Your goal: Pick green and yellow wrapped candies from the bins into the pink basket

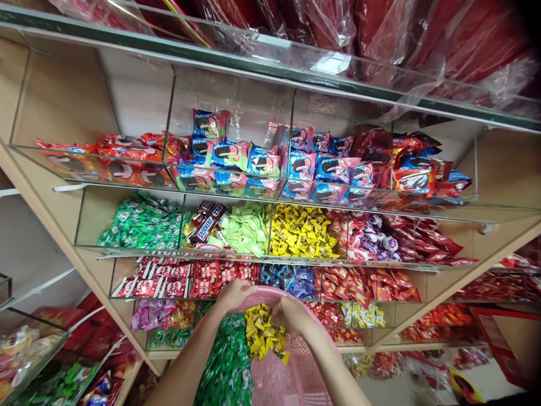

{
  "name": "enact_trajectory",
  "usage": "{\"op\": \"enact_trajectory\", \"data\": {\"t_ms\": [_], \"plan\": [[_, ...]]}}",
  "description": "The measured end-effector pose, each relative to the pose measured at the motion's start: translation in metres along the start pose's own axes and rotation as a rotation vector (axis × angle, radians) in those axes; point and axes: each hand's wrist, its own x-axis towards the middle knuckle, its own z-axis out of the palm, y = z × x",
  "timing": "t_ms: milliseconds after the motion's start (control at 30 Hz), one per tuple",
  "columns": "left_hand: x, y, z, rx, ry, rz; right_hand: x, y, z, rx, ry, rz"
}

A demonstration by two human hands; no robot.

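Observation:
A pink plastic basket [302, 369] is tilted toward me below the shelves. My left hand [236, 294] is closed over its far rim. Green-wrapped candies [226, 361] fill the basket's left side, with a smaller heap of yellow-wrapped candies [264, 332] beside them. My right hand [289, 313] reaches inside, its fingers curled at the top of the yellow heap; the fingertips are partly hidden among the wrappers. Straight ahead, the middle shelf has a compartment of matching yellow candies [302, 231] and another of green candies [141, 223].
Glass dividers split the shelves, and a glass lip [224, 183] runs along the cookie shelf's front. Packaged cookies [228, 155] stand there. Snickers bars [207, 223] lie between green and pale-green sweets. Red bags [380, 34] hang over the top, and another candy rack [51, 344] stands lower left.

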Motion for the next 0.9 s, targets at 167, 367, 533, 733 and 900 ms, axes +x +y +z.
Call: {"op": "enact_trajectory", "data": {"t_ms": [167, 367, 533, 733, 900], "plan": [[-0.001, 0.001, -0.001, -0.021, -0.009, -0.004, 0.002, 0.022, -0.009, 0.001, 0.097, -0.007], [-0.001, 0.004, -0.002, -0.010, -0.011, -0.015, 0.004, 0.006, 0.005, -0.064, -0.043, -0.052], [0.000, 0.002, 0.000, 0.023, 0.003, -0.013, 0.003, -0.010, 0.009, -0.144, -0.022, -0.031], [0.000, 0.001, 0.000, -0.031, 0.001, 0.003, 0.001, -0.003, 0.002, -0.103, 0.160, -0.054], [0.001, 0.000, 0.000, -0.061, -0.005, -0.003, -0.006, -0.005, -0.020, 0.006, 0.430, -0.097]]}}
